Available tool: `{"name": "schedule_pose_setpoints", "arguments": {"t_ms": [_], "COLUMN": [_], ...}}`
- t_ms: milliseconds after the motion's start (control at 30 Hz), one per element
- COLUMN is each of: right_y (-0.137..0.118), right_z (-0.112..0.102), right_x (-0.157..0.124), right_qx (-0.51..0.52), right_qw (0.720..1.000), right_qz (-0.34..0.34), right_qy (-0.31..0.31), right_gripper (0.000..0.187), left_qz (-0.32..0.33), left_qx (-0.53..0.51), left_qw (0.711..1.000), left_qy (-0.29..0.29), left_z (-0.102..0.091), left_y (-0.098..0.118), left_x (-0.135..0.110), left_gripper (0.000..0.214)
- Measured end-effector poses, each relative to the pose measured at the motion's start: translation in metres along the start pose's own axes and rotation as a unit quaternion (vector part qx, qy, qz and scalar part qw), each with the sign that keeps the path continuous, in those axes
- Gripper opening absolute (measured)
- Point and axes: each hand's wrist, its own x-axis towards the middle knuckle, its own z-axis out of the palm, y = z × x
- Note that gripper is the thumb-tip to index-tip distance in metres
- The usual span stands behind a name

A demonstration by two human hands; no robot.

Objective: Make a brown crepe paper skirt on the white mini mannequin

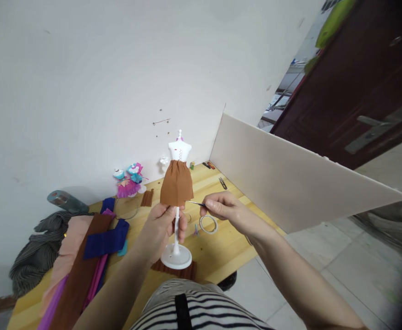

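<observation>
A small white doll-size dress form (179, 150) stands upright on a white round base (176, 256), wearing a gathered brown skirt (177, 183). My left hand (161, 224) is closed at the skirt's lower hem, its thumb against the fabric and its fingers around behind the white pole (176, 229). Between the thumb and fingers of my right hand (223, 206) is a slim pointed tool (197, 203) with a dark handle. Its thin tip points left and reaches the hem's right corner. The exact kind of tool is too small to tell.
A roll of white tape (208, 224) and black thread snips (223, 183) lie on the wooden table (218, 256). Folded brown and blue fabrics (103, 243) pile up at left. Small dressed figures (128, 181) stand by the wall. A white panel (273, 174) borders the right side.
</observation>
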Motion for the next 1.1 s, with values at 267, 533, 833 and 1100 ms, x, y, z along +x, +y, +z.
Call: {"name": "schedule_pose_setpoints", "arguments": {"t_ms": [267, 533, 833, 1100], "right_y": [0.0064, 0.0072, 0.0063, 0.0064], "right_z": [0.0014, 0.0051, 0.0044, 0.001], "right_x": [0.0017, 0.0027, 0.001, -0.002], "right_qx": [0.042, 0.045, 0.047, 0.035], "right_qw": [0.999, 0.998, 0.998, 0.999], "right_qz": [-0.019, -0.033, -0.022, -0.019], "right_qy": [-0.024, -0.026, -0.024, -0.018], "right_gripper": [0.049, 0.048, 0.05, 0.052], "left_qz": [-0.027, -0.022, -0.023, -0.018], "left_qx": [-0.012, 0.013, 0.054, 0.064], "left_qw": [1.0, 0.999, 0.998, 0.998], "left_qy": [-0.001, 0.023, 0.023, 0.02], "left_z": [0.0033, 0.0038, 0.006, 0.0004], "left_y": [-0.0027, -0.006, -0.0082, -0.0092], "left_x": [0.0001, 0.0017, 0.0053, 0.0062], "left_gripper": [0.027, 0.03, 0.033, 0.029]}}
